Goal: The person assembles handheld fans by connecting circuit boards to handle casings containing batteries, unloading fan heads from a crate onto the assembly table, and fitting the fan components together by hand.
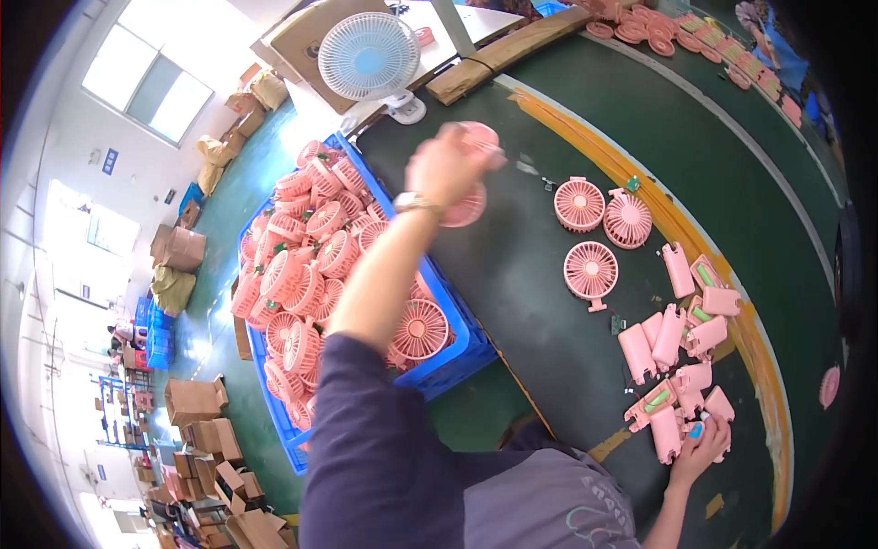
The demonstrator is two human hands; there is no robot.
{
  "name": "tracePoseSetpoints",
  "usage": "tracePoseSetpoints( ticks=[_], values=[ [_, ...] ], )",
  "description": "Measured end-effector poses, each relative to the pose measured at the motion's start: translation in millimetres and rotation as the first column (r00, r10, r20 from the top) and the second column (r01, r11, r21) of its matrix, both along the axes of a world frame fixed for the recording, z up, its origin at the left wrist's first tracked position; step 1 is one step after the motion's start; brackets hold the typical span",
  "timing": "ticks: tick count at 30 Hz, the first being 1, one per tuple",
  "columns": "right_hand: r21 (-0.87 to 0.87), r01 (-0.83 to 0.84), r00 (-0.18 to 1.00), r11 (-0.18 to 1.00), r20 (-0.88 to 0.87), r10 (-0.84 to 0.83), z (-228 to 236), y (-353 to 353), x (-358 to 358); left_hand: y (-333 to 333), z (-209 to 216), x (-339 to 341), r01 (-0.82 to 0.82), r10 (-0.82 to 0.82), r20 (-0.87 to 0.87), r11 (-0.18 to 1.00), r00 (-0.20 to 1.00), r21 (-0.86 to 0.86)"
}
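My left hand (444, 169) reaches over the dark table beside the blue crate, smeared by motion. Its fingers close on a round pink fan head (482, 137); another pink disc (466, 209) shows just below the hand. At the lower right, my right hand (702, 450) has its fingers bent around a pink fan handle (720, 403) at the near edge of a pile of pink handles (637, 354). Green cylindrical pieces show inside some handles. Between the hands lie three pink fan heads (591, 270) with small green circuit boards (618, 324) near them.
A blue crate (471, 352) heaped with pink fan heads (326, 220) stands against the table's left side. A white fan (369, 57) is at the far end, near a wooden board (508, 57). Yellow tape (594, 137) runs along the table; more pink parts (658, 32) lie beyond.
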State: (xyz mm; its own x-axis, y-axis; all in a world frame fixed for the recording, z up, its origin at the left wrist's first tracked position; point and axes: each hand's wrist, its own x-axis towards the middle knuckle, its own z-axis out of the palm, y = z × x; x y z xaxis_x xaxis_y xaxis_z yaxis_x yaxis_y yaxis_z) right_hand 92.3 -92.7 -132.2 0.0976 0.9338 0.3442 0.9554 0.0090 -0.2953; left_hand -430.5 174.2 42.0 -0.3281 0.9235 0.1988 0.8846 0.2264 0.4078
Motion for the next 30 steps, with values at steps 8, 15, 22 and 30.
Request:
tracePoseSetpoints(
  ticks=[8, 15, 22, 30],
  values=[
    [-0.052, 0.001, 1.000, 0.999, 0.011, -0.001, -1, -7, 3, 34, -44, 21, 0.085, -0.082, 0.100, 0.996, 0.992, -0.029],
    [-0.082, -0.025, 0.999, 0.996, 0.019, 0.027, -9, -3, 16, -22, -22, -293, -0.591, 0.575, -0.291, 0.806, 0.765, 0.039],
    [-0.075, 0.010, 0.999, 0.997, 0.049, -0.006, -3, 0, 5, -19, -6, -162, -0.298, 0.369, -0.022, 0.781, 0.929, 0.549],
    [-0.076, -0.030, 0.999, 0.997, 0.034, 0.033, -8, -3, 10, 20, -87, -14, 0.170, 0.143, 0.843, 0.949, 0.518, -0.265]
  ],
)
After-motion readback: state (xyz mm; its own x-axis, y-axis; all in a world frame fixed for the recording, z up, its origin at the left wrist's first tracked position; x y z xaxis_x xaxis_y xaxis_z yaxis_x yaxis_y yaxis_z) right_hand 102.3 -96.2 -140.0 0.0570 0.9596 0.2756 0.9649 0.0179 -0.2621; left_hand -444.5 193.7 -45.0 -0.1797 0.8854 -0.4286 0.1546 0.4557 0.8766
